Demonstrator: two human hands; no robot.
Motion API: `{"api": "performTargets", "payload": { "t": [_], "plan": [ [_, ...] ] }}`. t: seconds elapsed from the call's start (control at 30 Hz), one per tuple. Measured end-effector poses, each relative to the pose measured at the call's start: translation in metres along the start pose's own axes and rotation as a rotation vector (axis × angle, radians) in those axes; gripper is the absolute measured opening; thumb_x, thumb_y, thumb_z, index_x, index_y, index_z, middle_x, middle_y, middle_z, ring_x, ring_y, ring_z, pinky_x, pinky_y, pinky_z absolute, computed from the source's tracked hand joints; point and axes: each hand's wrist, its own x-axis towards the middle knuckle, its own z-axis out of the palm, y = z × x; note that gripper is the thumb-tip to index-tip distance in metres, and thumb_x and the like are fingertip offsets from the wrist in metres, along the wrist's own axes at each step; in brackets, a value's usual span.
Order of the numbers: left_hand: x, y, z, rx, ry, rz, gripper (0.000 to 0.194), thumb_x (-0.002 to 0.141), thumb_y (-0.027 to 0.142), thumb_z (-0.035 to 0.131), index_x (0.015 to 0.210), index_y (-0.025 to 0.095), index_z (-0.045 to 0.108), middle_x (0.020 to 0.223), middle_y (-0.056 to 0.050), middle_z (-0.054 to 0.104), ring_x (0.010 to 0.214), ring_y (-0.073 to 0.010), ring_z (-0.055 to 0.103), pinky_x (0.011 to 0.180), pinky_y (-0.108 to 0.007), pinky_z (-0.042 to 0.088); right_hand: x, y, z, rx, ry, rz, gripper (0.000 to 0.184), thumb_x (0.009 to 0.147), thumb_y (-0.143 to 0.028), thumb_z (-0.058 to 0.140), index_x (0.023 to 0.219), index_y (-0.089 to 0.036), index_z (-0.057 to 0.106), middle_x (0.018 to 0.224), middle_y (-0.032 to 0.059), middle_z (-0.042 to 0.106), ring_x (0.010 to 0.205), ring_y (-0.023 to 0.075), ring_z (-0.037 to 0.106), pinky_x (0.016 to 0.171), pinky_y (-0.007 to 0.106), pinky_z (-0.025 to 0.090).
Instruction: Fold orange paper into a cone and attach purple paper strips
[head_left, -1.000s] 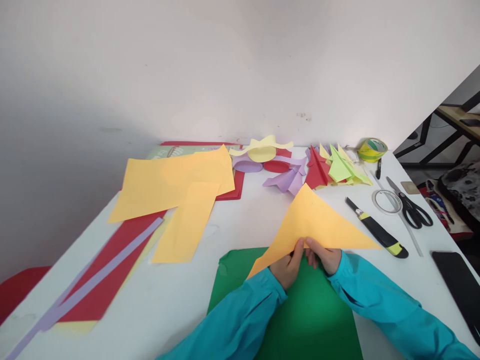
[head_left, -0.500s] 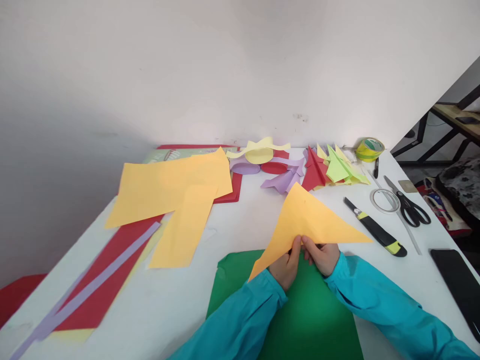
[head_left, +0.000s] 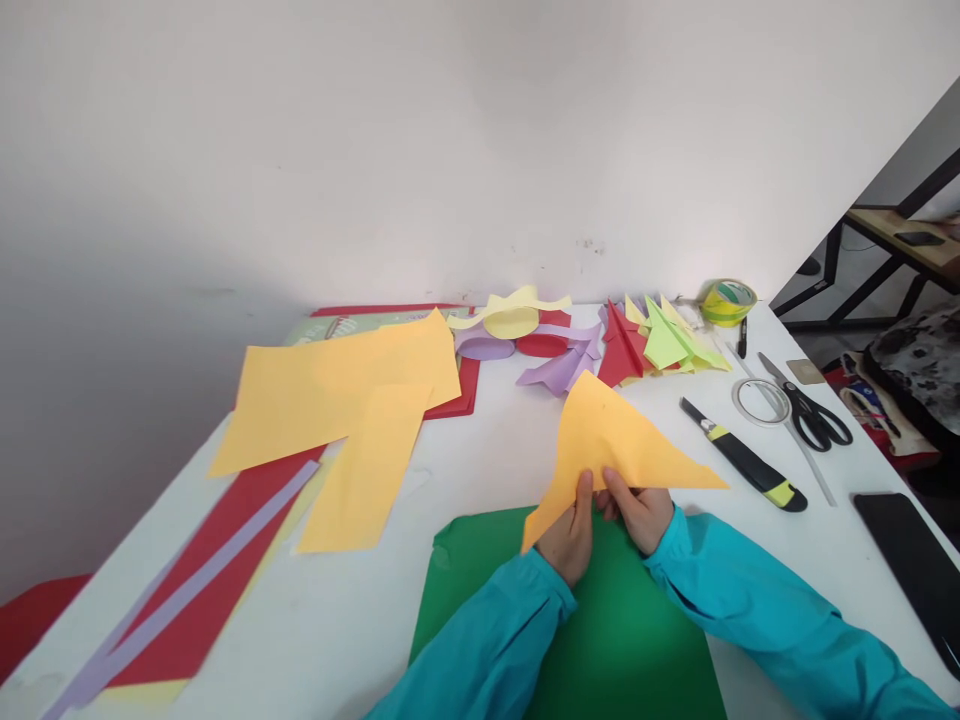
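One orange sheet (head_left: 616, 438) — a triangle, seemingly part-folded — is pinched by left hand (head_left: 571, 540) and right hand (head_left: 648, 519) above green card (head_left: 622, 640), with folded planes (head_left: 666, 342) at far right, flat orange paper (head_left: 337, 390) at left.

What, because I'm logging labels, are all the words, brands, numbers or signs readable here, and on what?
None can be read.
Pale green printed cover: print too small and blurred, partly covered.
Tape roll: marks inside its core too blurred.

No text can be read; the print on the pale green cover (head_left: 367, 322) is unclear.
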Motion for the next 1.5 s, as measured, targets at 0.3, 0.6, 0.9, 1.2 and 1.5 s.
{"api": "performTargets", "payload": {
  "t": [0.3,0.6,0.9,1.2,1.5],
  "plan": [
    [0.006,-0.002,-0.002,0.128,0.023,0.114,0.033,0.084,0.041,0.042,0.067,0.022,0.062,0.060,-0.005,0.065,0.077,-0.0240,0.063,0.072,-0.037,0.048,0.006,0.002,0.001,0.087,0.009,0.084,0.057,0.077,-0.060,0.044,0.043,-0.018,0.058,0.036,0.0017,0.053,0.033,0.0110,0.049,0.038,0.024,0.042],
    [0.011,-0.005,-0.007,0.319,0.039,0.220,0.034,0.086,0.039,0.037,0.087,0.020,0.064,0.080,-0.009,0.069,0.088,-0.0240,0.062,0.080,-0.039,0.047,0.010,0.001,0.000,0.181,0.009,0.072,0.051,0.076,-0.059,0.048,0.053,-0.015,0.060,0.044,0.0047,0.061,0.031,0.0112,0.051,0.033,0.023,0.040],
    [0.001,0.009,-0.004,-0.004,0.011,-0.091,0.058,0.085,0.050,0.034,0.034,0.022,0.040,0.029,0.002,0.039,0.031,-0.0113,0.041,0.043,-0.027,0.038,0.007,-0.007,0.002,0.352,0.007,0.089,0.050,0.076,-0.057,0.051,0.051,-0.015,0.059,0.043,0.0053,0.061,0.032,0.0123,0.052,0.033,0.024,0.043],
    [-0.002,0.019,-0.002,-0.261,0.022,-0.149,0.053,0.080,0.055,0.041,0.040,0.020,0.047,0.032,0.001,0.045,0.032,-0.0125,0.044,0.038,-0.027,0.036,0.011,-0.003,0.004,0.543,0.028,0.168,0.042,0.074,-0.053,0.056,0.062,-0.013,0.058,0.046,0.0062,0.065,0.033,0.0138,0.056,0.032,0.023,0.046],
    [0.003,0.008,0.000,-0.260,0.057,-0.241,0.059,0.079,0.057,0.038,0.035,0.019,0.047,0.030,0.000,0.045,0.029,-0.0115,0.043,0.037,-0.026,0.037,0.011,-0.002,0.003,0.535,0.039,0.216,0.050,0.074,-0.060,0.050,0.069,-0.011,0.058,0.045,0.0072,0.065,0.033,0.0148,0.057,0.029,0.021,0.044]
  ]
}}
